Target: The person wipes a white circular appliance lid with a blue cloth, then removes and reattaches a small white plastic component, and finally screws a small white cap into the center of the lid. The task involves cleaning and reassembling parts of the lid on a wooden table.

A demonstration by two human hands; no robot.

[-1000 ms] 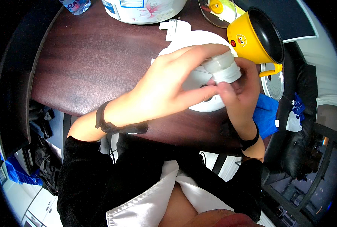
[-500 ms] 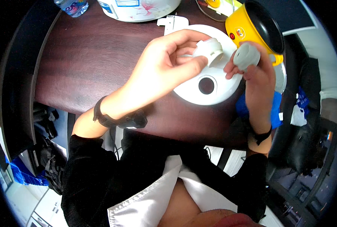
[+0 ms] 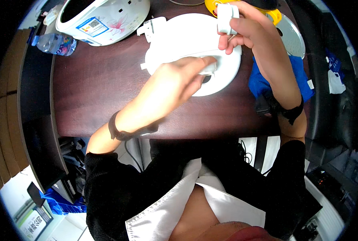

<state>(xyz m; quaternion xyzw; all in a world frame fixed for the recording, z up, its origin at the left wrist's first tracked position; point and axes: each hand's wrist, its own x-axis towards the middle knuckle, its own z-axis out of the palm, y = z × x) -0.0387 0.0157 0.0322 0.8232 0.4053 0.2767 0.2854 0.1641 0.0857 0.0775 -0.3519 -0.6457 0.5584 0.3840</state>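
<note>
A round white appliance lid (image 3: pixel 169 36) with a hinge piece at its far left lies flat on the dark table. Over the dark hole near its front edge, my left hand (image 3: pixel 171 82) is closed on a white plastic cup-shaped part (image 3: pixel 209 69), mostly covered by the fingers. Whether that part sits in the hole or just above it, I cannot tell. Raised over the lid's far right side, my right hand (image 3: pixel 263 38) pinches a short white cylindrical cap (image 3: pixel 226 19) between thumb and fingers.
A white rice cooker body (image 3: pixel 124 30) with a flower print stands at the far left, a plastic bottle (image 3: pixel 54 44) lying beside it. At the far right are a yellow pot (image 3: pixel 274 16), a round clear lid (image 3: pixel 294 42) and a blue cloth (image 3: pixel 297 76).
My left hand has lowered its white part from above the lid to the hole. My right hand has moved away from it, still holding the cap. The view has shifted.
</note>
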